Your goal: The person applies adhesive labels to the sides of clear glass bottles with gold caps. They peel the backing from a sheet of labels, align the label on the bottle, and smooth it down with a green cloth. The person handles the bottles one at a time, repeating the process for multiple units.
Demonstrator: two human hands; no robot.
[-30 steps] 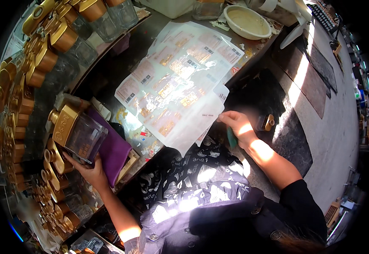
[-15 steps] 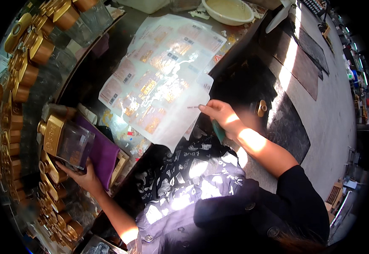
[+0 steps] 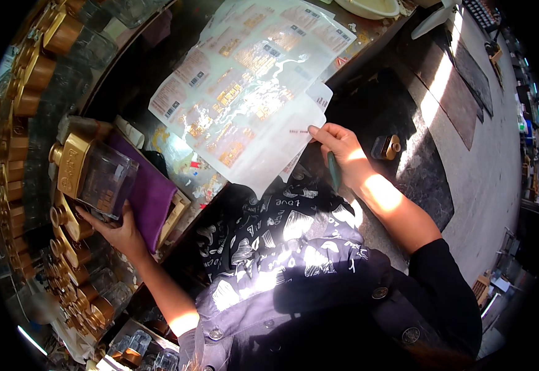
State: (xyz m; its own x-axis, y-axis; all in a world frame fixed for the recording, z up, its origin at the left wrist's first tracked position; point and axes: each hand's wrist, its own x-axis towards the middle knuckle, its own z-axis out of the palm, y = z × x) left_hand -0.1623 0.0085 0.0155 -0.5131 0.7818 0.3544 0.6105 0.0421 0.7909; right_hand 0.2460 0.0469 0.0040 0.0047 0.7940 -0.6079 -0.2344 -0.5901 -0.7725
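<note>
A clear glass bottle (image 3: 110, 179) with a broad gold shoulder and cap lies tilted at the left, against a purple cloth (image 3: 149, 213). From below, my left hand (image 3: 121, 235) grips its lower side, thumb up by the base. A large translucent sheet of printed labels (image 3: 238, 93), with gold patches and shiny glare, lies over the worktable in a stack. My right hand (image 3: 343, 151) pinches the sheet's near right edge between thumb and fingers. A slim green tool (image 3: 333, 170) sticks out below that hand; how it is held is partly hidden.
Rows of gold-capped bottles (image 3: 25, 133) line the left side. A white bowl (image 3: 371, 7) stands at the table's far edge. Beyond the table's right edge, another bottle (image 3: 385, 148) sits on a dark mat (image 3: 427, 185). A box of glass pieces (image 3: 136, 346) is at the lower left.
The view has shifted, so the table appears higher in the picture. The bottle and both hands keep much the same places relative to the cloth and sheet.
</note>
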